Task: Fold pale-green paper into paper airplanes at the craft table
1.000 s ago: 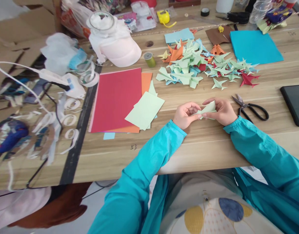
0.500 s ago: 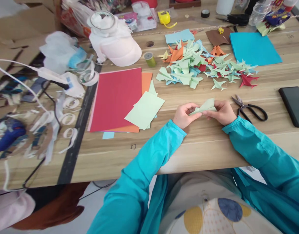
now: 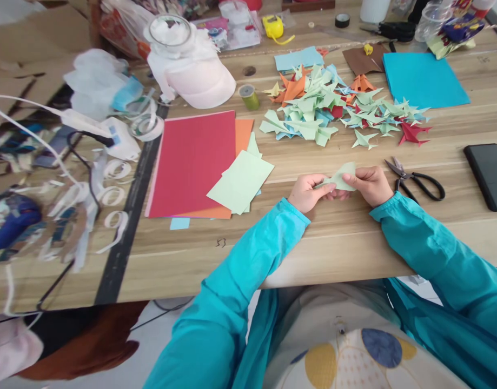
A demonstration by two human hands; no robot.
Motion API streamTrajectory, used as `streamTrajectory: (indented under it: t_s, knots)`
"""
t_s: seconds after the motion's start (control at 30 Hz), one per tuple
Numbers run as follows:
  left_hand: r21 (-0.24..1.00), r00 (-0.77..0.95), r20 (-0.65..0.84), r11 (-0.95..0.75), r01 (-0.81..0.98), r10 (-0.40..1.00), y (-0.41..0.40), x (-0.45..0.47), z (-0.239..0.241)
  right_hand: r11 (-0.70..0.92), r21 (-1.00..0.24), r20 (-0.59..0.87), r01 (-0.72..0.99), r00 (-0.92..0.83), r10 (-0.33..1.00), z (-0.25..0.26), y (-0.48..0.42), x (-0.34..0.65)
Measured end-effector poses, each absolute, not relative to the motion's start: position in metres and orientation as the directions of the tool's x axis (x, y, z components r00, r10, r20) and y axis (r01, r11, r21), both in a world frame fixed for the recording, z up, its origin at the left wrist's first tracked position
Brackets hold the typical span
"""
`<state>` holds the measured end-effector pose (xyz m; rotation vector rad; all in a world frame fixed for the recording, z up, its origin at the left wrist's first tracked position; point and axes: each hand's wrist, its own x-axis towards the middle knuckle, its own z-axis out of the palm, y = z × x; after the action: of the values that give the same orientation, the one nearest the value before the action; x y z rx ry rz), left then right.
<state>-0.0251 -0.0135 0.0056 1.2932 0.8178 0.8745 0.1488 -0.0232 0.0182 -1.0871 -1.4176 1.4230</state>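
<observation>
Between my two hands is a folded piece of pale green paper (image 3: 340, 177), raised a little over the wooden table (image 3: 313, 254). My left hand (image 3: 307, 190) pinches its left end with thumb and fingers. On the other side my right hand (image 3: 370, 185) grips the paper, its thumb pressed on the face of it. The fingers partly cover the folds. Beyond my hands lies a pile of folded paper shapes (image 3: 313, 105), mostly pale green with some orange, blue and red. Flat pale green sheets (image 3: 240, 182) rest left of my hands, partly over a red sheet (image 3: 195, 162).
Scissors (image 3: 414, 179) lie open just right of my right hand, with a black phone (image 3: 488, 175) farther right. Behind are blue sheets (image 3: 424, 80), a spool of green thread (image 3: 249, 97) and a white cap (image 3: 199, 81). Tape rolls and cables clutter the left.
My right thumb has moved up onto the face of the folded paper, which now lies flatter between my hands. Both hands stay in nearly the same place.
</observation>
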Motion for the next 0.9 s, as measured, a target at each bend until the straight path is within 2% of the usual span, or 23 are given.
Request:
streamTrajectory:
  t_s: [0.23,0.63,0.9]
  knots:
    - [0.995,0.443,-0.02,0.063,-0.083,0.896,-0.0137,-0.027,0.0061,-0.068,-0.998,-0.059,-0.017,-0.31,0.949,0.0168,-0.0231,0.1484]
    - [0.998,0.483,0.055,-0.069,0.01,0.874,-0.0157,-0.0262,0.0104,0.114,-0.989,0.068,0.089,-0.407,0.911,0.021,-0.0258,0.1465]
    - [0.998,0.403,-0.009,0.036,-0.058,0.915,-0.0166,-0.0238,0.0095,0.018,-1.0,0.017,0.003,-0.279,0.96,0.0152,-0.0215,0.1498]
